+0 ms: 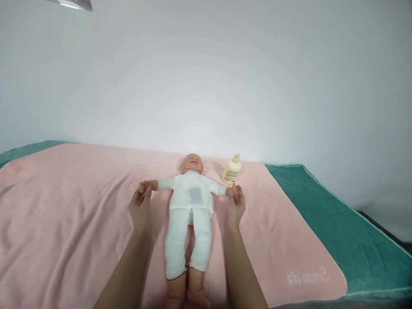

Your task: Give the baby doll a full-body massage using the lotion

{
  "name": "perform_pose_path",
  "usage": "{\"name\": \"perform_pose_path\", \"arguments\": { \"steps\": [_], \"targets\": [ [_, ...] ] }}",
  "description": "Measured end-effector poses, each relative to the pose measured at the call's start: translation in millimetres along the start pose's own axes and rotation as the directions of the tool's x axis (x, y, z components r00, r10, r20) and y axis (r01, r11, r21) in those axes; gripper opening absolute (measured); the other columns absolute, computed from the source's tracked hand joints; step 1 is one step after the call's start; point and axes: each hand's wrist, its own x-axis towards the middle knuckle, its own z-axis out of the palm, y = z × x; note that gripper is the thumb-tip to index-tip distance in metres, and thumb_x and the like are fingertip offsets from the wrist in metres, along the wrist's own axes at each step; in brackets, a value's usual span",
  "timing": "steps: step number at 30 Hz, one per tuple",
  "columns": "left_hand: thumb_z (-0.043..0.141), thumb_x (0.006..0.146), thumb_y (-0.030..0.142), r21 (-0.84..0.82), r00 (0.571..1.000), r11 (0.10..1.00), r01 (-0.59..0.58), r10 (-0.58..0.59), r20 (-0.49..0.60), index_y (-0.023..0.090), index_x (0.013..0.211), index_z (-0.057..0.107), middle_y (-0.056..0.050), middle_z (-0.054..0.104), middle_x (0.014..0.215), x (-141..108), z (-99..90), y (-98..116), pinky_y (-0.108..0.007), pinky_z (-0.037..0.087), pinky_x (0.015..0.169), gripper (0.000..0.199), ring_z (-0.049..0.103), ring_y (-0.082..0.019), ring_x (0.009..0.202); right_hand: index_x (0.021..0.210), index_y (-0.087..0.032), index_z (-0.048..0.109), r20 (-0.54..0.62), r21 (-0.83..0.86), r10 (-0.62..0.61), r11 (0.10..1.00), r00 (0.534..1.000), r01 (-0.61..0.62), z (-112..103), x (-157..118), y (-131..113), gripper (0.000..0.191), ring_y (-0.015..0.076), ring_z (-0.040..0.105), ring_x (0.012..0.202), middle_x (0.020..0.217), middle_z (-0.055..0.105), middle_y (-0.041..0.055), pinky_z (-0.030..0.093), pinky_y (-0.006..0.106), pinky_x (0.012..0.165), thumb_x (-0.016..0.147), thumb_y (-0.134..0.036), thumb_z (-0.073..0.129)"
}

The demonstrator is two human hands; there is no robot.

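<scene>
A baby doll (pixel 192 193) lies face up, its head towards the wall and its feet towards me. Its body and limbs are white, with a grey patch on the chest; head, hands and feet are skin-toned. Both doll arms are stretched out sideways. My left hand (pixel 140 208) is closed around the doll's hand on the left side, thumb against it. On the other side my right hand (pixel 236 209) grips the doll's other hand in its fingers. Just beyond my right hand stands a pale yellow pump bottle (pixel 231 170) with printed text.
Under the doll is a pink blanket (pixel 80 214), wrinkled on the left, with mirrored "Simple life" lettering at its right corner. A green quilted cover (pixel 341 231) shows beneath it. A plain pale wall (pixel 206 77) rises behind the far edge.
</scene>
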Motion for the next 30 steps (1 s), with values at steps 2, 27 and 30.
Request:
{"name": "perform_pose_path", "arguments": {
  "steps": [2,27,30],
  "targets": [
    [0.061,0.087,0.04,-0.182,0.992,0.975,0.128,-0.13,0.0,0.022,0.11,0.063,-0.005,0.063,0.117,12,-3.7,-9,-0.035,0.044,0.102,0.029,0.06,-0.018,0.11,0.125,-0.013,0.056,-0.055,0.016,0.115,0.993,0.992,-0.115,-9,10,8,0.058,0.0237,0.052,0.122,0.136,0.051,0.0127,0.045,0.037,0.099,0.075,-0.04,0.066],
    [0.066,0.082,0.029,0.267,0.806,0.789,-0.553,0.426,0.41,0.026,0.104,0.07,-0.003,0.069,0.11,-32,17.2,-2,-0.042,0.038,0.104,0.022,0.06,-0.022,0.109,0.12,-0.019,0.063,0.316,-0.142,-0.382,0.886,0.868,0.441,14,-40,-4,0.037,0.0227,0.061,0.111,0.119,0.065,0.0093,0.043,0.046,0.104,0.084,-0.026,0.064],
    [0.062,0.083,0.022,0.201,0.571,0.592,-0.781,0.545,0.614,0.026,0.097,0.07,-0.002,0.072,0.106,-29,18.1,-7,-0.044,0.032,0.107,0.016,0.063,-0.02,0.104,0.118,-0.023,0.064,0.51,-0.113,-0.528,0.742,0.679,0.661,15,-43,1,0.032,0.0207,0.063,0.108,0.115,0.068,0.0065,0.04,0.048,0.107,0.086,-0.018,0.061]
  ]
}}
